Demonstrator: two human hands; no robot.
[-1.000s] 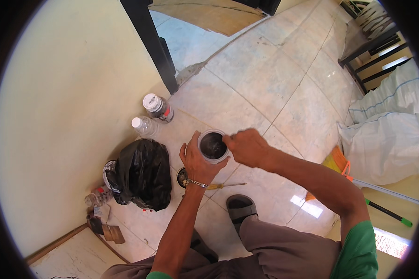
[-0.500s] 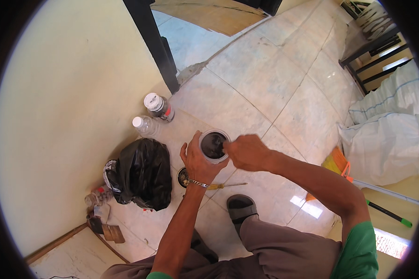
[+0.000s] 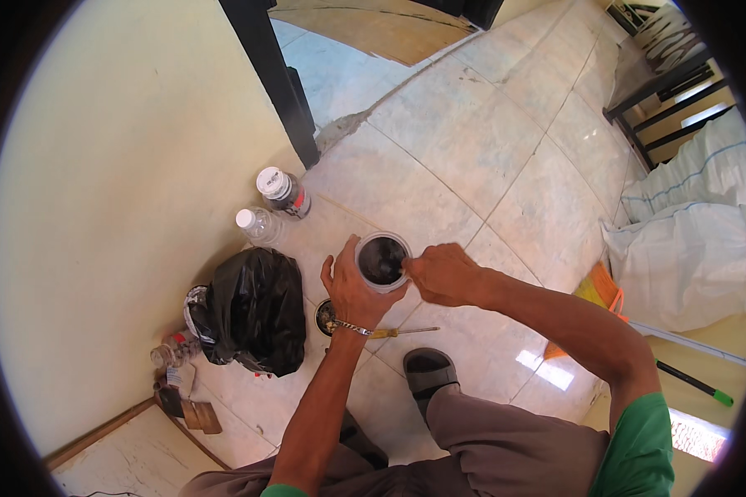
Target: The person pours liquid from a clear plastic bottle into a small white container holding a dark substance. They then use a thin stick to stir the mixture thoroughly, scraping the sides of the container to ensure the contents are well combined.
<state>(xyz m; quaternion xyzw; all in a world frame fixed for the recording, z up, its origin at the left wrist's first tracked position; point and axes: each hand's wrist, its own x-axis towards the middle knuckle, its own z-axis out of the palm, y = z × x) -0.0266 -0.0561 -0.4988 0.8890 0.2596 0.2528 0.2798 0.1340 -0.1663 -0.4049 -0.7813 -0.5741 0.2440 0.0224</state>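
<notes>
A clear round plastic tub (image 3: 383,260) with dark, almost black liquid in it is held up above the floor. My left hand (image 3: 360,286) wraps round its side, the thumb and fingers about the wall. At the tub's right rim my right hand (image 3: 441,274) is closed in a fist, its fingertips at the edge of the dark liquid. Whatever it grips is hidden by the fingers. Below my left wrist sits a small open tin (image 3: 325,316), partly covered by the arm. Beside it lies a screwdriver (image 3: 402,331) with a yellow handle.
Left of my hands stand a black plastic bag (image 3: 261,311), a clear bottle (image 3: 259,224) and a white-lidded jar (image 3: 283,190). A paintbrush (image 3: 197,414) lies by the wall. White sacks (image 3: 680,257) and an orange-yellow broom (image 3: 603,291) are at right. A dark door frame (image 3: 278,91) rises ahead.
My right hand has shifted slightly right and down at the tub's rim, and the dark surface looks different. The left hand and tub have barely moved.
</notes>
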